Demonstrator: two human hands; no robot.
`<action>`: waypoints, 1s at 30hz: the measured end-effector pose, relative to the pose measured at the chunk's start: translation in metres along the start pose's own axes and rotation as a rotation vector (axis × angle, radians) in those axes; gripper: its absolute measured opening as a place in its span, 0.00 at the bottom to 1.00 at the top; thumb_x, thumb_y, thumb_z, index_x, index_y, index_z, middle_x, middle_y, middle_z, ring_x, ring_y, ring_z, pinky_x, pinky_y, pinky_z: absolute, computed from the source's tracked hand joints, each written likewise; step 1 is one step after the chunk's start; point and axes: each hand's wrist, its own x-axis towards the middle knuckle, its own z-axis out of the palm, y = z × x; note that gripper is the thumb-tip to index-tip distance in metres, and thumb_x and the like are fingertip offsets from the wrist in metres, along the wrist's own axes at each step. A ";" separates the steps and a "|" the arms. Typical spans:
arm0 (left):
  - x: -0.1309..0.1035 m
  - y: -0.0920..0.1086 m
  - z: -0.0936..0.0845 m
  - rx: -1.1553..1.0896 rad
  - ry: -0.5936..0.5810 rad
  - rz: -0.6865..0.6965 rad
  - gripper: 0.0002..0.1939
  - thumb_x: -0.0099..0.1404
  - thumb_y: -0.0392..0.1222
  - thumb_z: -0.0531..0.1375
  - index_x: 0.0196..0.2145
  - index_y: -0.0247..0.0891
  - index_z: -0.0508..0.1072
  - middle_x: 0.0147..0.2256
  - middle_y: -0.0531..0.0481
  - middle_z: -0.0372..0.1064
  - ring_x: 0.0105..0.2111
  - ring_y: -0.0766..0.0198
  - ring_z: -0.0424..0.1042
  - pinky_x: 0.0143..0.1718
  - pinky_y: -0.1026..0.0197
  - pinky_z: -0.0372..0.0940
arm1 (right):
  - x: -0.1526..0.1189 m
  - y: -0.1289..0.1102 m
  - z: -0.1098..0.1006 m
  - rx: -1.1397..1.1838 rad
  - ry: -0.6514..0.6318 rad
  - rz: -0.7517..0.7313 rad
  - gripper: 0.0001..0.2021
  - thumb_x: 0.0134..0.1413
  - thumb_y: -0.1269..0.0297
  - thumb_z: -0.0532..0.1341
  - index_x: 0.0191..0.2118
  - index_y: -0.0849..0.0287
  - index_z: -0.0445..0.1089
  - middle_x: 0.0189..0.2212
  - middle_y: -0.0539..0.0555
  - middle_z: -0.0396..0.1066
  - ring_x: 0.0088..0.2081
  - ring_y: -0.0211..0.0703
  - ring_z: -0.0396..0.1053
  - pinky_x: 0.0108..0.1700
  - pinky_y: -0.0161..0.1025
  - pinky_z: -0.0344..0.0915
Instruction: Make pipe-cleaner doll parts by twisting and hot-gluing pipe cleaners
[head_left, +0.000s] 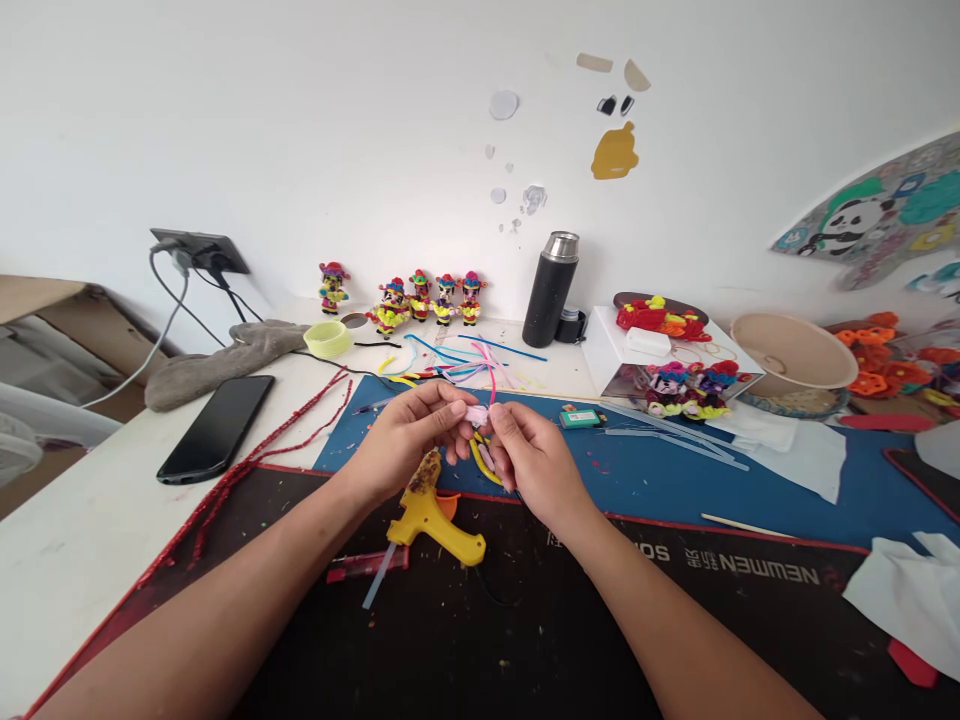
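Observation:
Above the blue mat [645, 480], my left hand [412, 428] pinches a small pale pink fuzzy piece [477, 414] between thumb and fingers. My right hand [536, 455] grips the other side of that piece, where a bright pink pipe cleaner [492, 382] rises by the thumb. A yellow strip [480, 458] shows below the piece, between the hands; I cannot tell whether it is attached. Just under my left hand lies a yellow hot glue gun [439, 530], a clear glue stick [381, 575] poking from its back.
Several pipe-cleaner dolls [392, 305] stand along the wall, near loose pipe cleaners [480, 360]. A black thermos [551, 290] stands beside a white box [611, 350]. A phone [216, 428] and red pipe cleaners [277, 435] lie at left. Clear glue sticks [675, 440] lie at right.

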 end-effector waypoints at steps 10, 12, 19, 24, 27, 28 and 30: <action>0.002 0.000 0.002 0.006 -0.027 -0.018 0.14 0.65 0.47 0.72 0.38 0.34 0.77 0.28 0.50 0.76 0.24 0.66 0.76 0.23 0.67 0.69 | 0.001 0.002 0.001 0.017 -0.027 0.023 0.21 0.68 0.41 0.59 0.34 0.56 0.67 0.18 0.42 0.61 0.16 0.33 0.56 0.20 0.35 0.53; 0.002 0.000 0.002 0.008 -0.026 -0.012 0.14 0.65 0.47 0.72 0.38 0.34 0.77 0.28 0.51 0.76 0.24 0.66 0.76 0.23 0.67 0.69 | 0.001 0.002 0.000 0.035 -0.029 0.027 0.21 0.67 0.41 0.59 0.34 0.56 0.67 0.18 0.42 0.60 0.16 0.33 0.56 0.20 0.34 0.53; 0.001 -0.001 0.004 0.065 -0.011 0.033 0.14 0.66 0.45 0.71 0.40 0.34 0.74 0.29 0.50 0.76 0.27 0.65 0.76 0.26 0.66 0.69 | 0.003 0.003 -0.001 0.100 -0.001 0.045 0.23 0.67 0.39 0.59 0.33 0.55 0.66 0.17 0.42 0.60 0.15 0.32 0.56 0.19 0.34 0.51; 0.001 0.000 0.006 0.094 -0.010 0.052 0.14 0.65 0.44 0.72 0.41 0.35 0.73 0.29 0.52 0.76 0.27 0.65 0.76 0.27 0.66 0.69 | 0.003 0.005 -0.001 0.097 -0.005 0.045 0.24 0.67 0.39 0.60 0.31 0.55 0.64 0.17 0.42 0.60 0.15 0.32 0.56 0.20 0.33 0.53; 0.000 0.001 0.007 0.119 -0.007 0.057 0.14 0.64 0.44 0.72 0.40 0.35 0.73 0.29 0.52 0.76 0.27 0.65 0.76 0.28 0.65 0.70 | 0.003 0.004 0.000 0.096 -0.005 0.046 0.24 0.67 0.39 0.60 0.31 0.55 0.63 0.18 0.42 0.60 0.15 0.32 0.56 0.20 0.33 0.53; 0.000 0.001 0.008 0.132 -0.011 0.059 0.15 0.64 0.45 0.73 0.39 0.35 0.74 0.29 0.52 0.76 0.27 0.65 0.76 0.29 0.65 0.70 | 0.002 0.003 0.000 0.093 -0.005 0.047 0.23 0.67 0.39 0.60 0.32 0.55 0.63 0.18 0.42 0.60 0.15 0.32 0.56 0.20 0.34 0.53; 0.000 0.002 0.008 0.160 -0.017 0.058 0.14 0.63 0.45 0.73 0.38 0.35 0.75 0.28 0.51 0.75 0.28 0.65 0.76 0.29 0.64 0.70 | 0.002 0.003 0.000 0.081 -0.007 0.050 0.22 0.66 0.40 0.61 0.33 0.55 0.64 0.18 0.42 0.60 0.16 0.32 0.56 0.20 0.34 0.53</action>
